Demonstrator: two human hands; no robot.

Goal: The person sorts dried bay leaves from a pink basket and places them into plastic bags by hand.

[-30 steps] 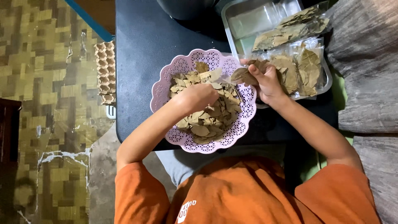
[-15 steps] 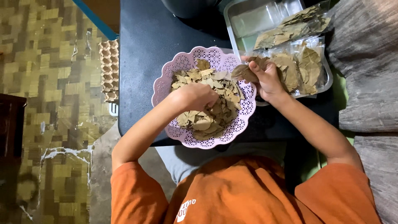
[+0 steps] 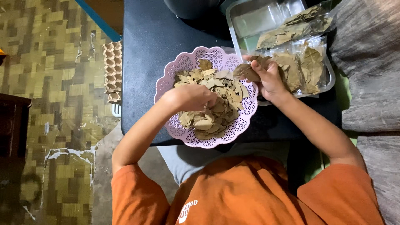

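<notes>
A pink lace-edged plastic bowl on a dark table holds a heap of dried brown leaves. My left hand reaches into the heap with its fingers curled down among the leaves. My right hand hovers at the bowl's right rim and pinches a small bunch of dried leaves. Just right of that hand, clear plastic bags packed with dried leaves lie on a metal tray.
The dark table runs from the top of the view down to my lap. A cardboard egg carton lies on the patterned floor to the left. A grey stone-like surface borders the right side.
My left hand has dug slightly deeper into the leaf heap. My right hand stays at the bowl's rim with its leaves. The view has shifted a little.
</notes>
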